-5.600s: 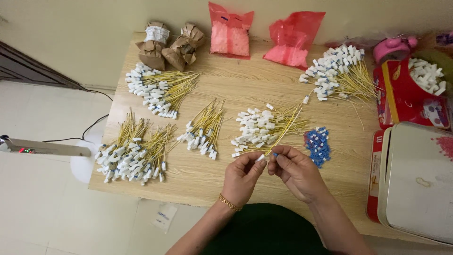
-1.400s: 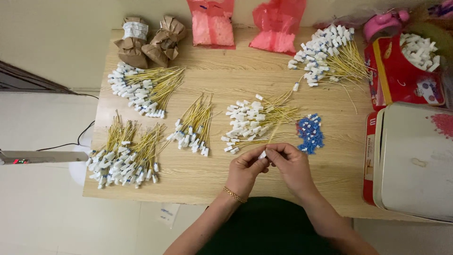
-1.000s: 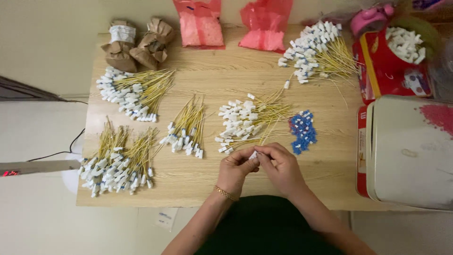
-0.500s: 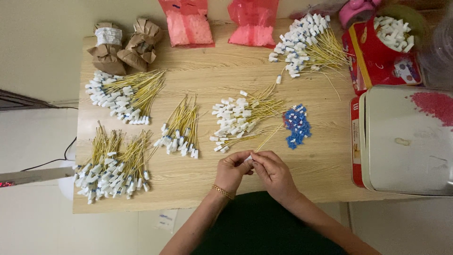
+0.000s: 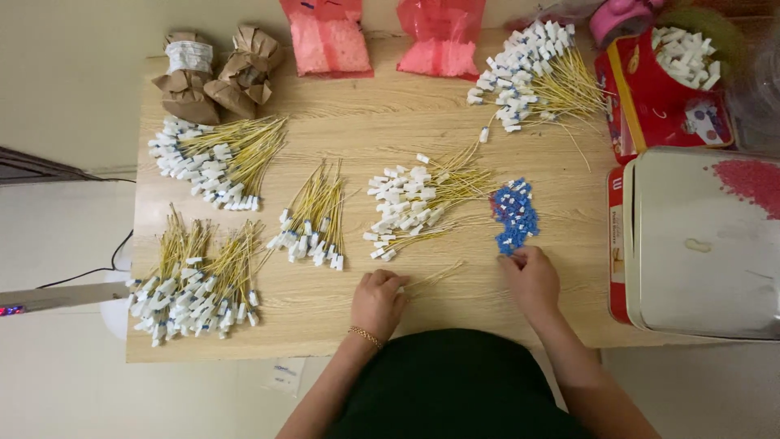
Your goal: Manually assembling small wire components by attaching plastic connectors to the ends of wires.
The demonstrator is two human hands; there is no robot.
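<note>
My left hand [image 5: 378, 301] rests near the front edge of the wooden table [image 5: 366, 122], closed on the white end of one yellow wire [image 5: 435, 276] that sticks out to the right. My right hand [image 5: 532, 278] lies apart from it, fingertips touching the near edge of a small pile of blue plastic pieces [image 5: 515, 216]. Just beyond my hands lies a loose pile of yellow wires with white connectors [image 5: 414, 203]. It is too small to tell if my right fingers pinch a blue piece.
More wire bundles lie at left front [image 5: 195, 280], left back [image 5: 215, 158], centre [image 5: 315, 219] and back right [image 5: 536, 73]. Brown paper parcels [image 5: 215, 73] and pink bags [image 5: 329, 36] stand at the back. A red box of white connectors [image 5: 678, 77] and a white lidded box [image 5: 703, 236] fill the right.
My hands, held together on one wire before, have come apart. The right hand has moved right to the blue pieces. The left keeps the wire.
</note>
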